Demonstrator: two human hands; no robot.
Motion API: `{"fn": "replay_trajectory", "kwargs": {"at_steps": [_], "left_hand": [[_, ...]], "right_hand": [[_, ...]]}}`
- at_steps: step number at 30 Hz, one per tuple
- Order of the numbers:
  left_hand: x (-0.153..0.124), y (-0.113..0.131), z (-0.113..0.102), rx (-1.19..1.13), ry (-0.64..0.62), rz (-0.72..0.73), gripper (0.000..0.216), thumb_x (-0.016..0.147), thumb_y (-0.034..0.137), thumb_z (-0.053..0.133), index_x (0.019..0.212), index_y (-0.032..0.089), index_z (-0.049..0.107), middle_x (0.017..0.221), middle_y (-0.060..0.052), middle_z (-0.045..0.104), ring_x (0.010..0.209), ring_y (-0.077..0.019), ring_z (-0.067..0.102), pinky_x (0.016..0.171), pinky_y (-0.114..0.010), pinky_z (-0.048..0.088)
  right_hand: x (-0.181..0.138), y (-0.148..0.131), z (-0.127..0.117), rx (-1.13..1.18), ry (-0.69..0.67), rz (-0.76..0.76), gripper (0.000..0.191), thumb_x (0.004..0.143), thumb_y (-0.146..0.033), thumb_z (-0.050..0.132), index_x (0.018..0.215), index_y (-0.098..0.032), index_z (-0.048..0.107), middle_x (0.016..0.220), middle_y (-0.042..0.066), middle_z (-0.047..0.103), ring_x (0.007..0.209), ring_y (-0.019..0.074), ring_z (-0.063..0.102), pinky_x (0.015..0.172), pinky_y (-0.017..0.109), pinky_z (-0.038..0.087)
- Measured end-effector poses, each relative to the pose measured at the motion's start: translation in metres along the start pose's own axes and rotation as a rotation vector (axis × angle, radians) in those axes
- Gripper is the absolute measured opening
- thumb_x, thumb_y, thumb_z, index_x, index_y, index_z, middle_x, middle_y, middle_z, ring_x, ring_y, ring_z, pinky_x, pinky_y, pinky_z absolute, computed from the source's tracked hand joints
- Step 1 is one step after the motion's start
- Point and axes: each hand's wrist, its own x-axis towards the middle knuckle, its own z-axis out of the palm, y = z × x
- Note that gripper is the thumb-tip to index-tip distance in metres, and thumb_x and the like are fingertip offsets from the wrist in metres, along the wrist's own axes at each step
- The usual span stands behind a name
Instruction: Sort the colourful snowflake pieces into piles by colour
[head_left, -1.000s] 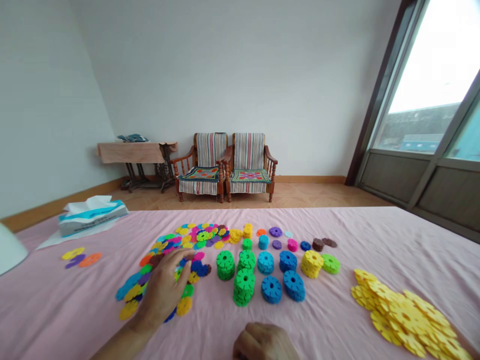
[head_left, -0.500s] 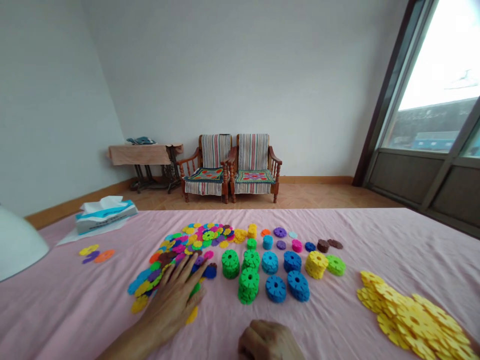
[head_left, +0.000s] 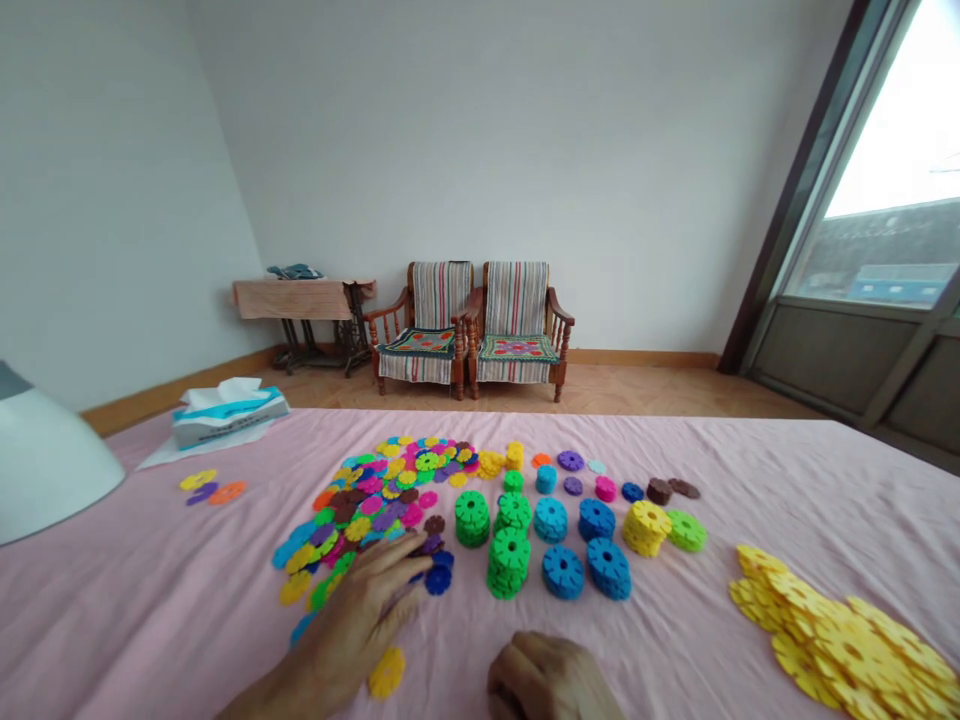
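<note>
matt plastic discs [head_left: 390, 500] on smooth pink cloth [head_left: 150, 600]

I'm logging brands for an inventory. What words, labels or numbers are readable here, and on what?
On the white-and-blue soft tissue pack: print too blurred to read.
On the mixed pile of colourful flower-shaped plastic discs: no text visible.
No readable text anywhere else.

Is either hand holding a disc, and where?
Left hand lies flat on the mixed discs, gripping none. Right hand is curled shut; anything inside is hidden.
</note>
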Motion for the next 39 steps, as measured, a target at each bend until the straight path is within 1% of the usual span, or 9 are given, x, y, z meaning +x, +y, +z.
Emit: {"fn": "replay_trajectory", "kwargs": {"at_steps": [3, 7, 10, 16, 20, 25, 30, 33, 39], "left_hand": [[0.005, 0.001, -0.006, -0.115, 0.118, -0.087, 0.022, 0.091, 0.025, 0.048, 0.089, 0.023, 0.07, 0.112, -0.007, 0.071, 0.103, -0.0208, 0.066, 0.089, -0.033, 0.054], [0.007, -0.005, -0.006, -0.155, 0.21, -0.141, 0.016, 0.087, 0.02, 0.05, 0.085, 0.022, 0.067, 0.095, -0.005, 0.071, 0.092, -0.0207, 0.067, 0.083, -0.032, 0.055], [0.009, -0.006, -0.006, -0.145, 0.197, -0.117, 0.018, 0.087, 0.021, 0.052, 0.093, 0.022, 0.069, 0.098, -0.006, 0.07, 0.096, -0.0219, 0.065, 0.086, -0.035, 0.053], [0.025, 0.003, -0.006, -0.098, 0.056, -0.005, 0.036, 0.087, 0.02, 0.055, 0.122, 0.026, 0.063, 0.118, -0.007, 0.068, 0.111, -0.0247, 0.06, 0.095, -0.042, 0.049], [0.031, 0.01, -0.004, -0.067, -0.009, 0.036, 0.031, 0.086, 0.016, 0.056, 0.113, 0.028, 0.069, 0.114, -0.005, 0.07, 0.106, -0.0247, 0.062, 0.092, -0.042, 0.05], [0.028, 0.009, 0.0, -0.077, -0.013, 0.043, 0.025, 0.089, 0.015, 0.053, 0.102, 0.026, 0.071, 0.099, -0.004, 0.073, 0.095, -0.0216, 0.064, 0.086, -0.037, 0.051], [0.026, 0.007, -0.002, -0.11, 0.163, -0.007, 0.02, 0.089, 0.018, 0.052, 0.093, 0.021, 0.071, 0.092, -0.005, 0.072, 0.092, -0.0216, 0.064, 0.084, -0.036, 0.051], [0.026, 0.016, -0.007, -0.185, 0.225, -0.042, 0.02, 0.09, 0.022, 0.051, 0.092, 0.022, 0.07, 0.09, -0.005, 0.071, 0.088, -0.0204, 0.065, 0.079, -0.031, 0.052], [0.018, 0.06, -0.006, -0.48, 0.078, -0.1, 0.013, 0.087, 0.022, 0.056, 0.083, 0.022, 0.069, 0.078, -0.001, 0.071, 0.075, -0.0152, 0.067, 0.07, -0.021, 0.052]], "right_hand": [[-0.001, 0.001, 0.001, -0.008, -0.026, 0.017, 0.014, 0.073, -0.008, 0.054, 0.073, -0.021, 0.057, 0.065, -0.002, 0.064, 0.056, 0.0117, 0.061, 0.051, 0.021, 0.038], [-0.001, 0.001, 0.0, -0.014, -0.043, 0.025, 0.014, 0.072, -0.007, 0.054, 0.073, -0.021, 0.057, 0.065, -0.003, 0.064, 0.056, 0.0116, 0.061, 0.051, 0.021, 0.039], [-0.002, 0.0, -0.002, -0.011, -0.043, 0.016, 0.013, 0.073, -0.008, 0.055, 0.073, -0.021, 0.056, 0.065, -0.003, 0.064, 0.056, 0.0117, 0.061, 0.051, 0.021, 0.039], [0.0, 0.001, 0.002, -0.02, 0.02, 0.005, 0.016, 0.069, -0.006, 0.054, 0.071, -0.021, 0.055, 0.063, -0.004, 0.064, 0.053, 0.0106, 0.061, 0.049, 0.02, 0.037], [0.002, 0.003, 0.004, -0.022, 0.067, -0.018, 0.017, 0.065, -0.006, 0.055, 0.069, -0.022, 0.054, 0.06, -0.005, 0.063, 0.05, 0.0101, 0.059, 0.047, 0.02, 0.036], [0.001, 0.0, 0.001, -0.021, 0.054, -0.019, 0.015, 0.068, -0.006, 0.056, 0.069, -0.021, 0.055, 0.061, -0.004, 0.063, 0.051, 0.0102, 0.06, 0.048, 0.02, 0.037], [0.0, -0.003, -0.004, 0.01, 0.013, -0.01, 0.014, 0.074, -0.008, 0.053, 0.073, -0.021, 0.054, 0.064, -0.003, 0.063, 0.053, 0.011, 0.06, 0.05, 0.02, 0.039], [0.0, -0.004, -0.01, 0.063, 0.032, 0.011, 0.013, 0.079, -0.01, 0.05, 0.075, -0.022, 0.053, 0.066, -0.002, 0.064, 0.056, 0.0114, 0.062, 0.053, 0.019, 0.041], [0.001, -0.007, -0.017, 0.208, 0.108, 0.271, 0.02, 0.076, -0.015, 0.052, 0.095, -0.023, 0.047, 0.067, -0.004, 0.062, 0.044, 0.0093, 0.054, 0.043, 0.018, 0.036]]}}
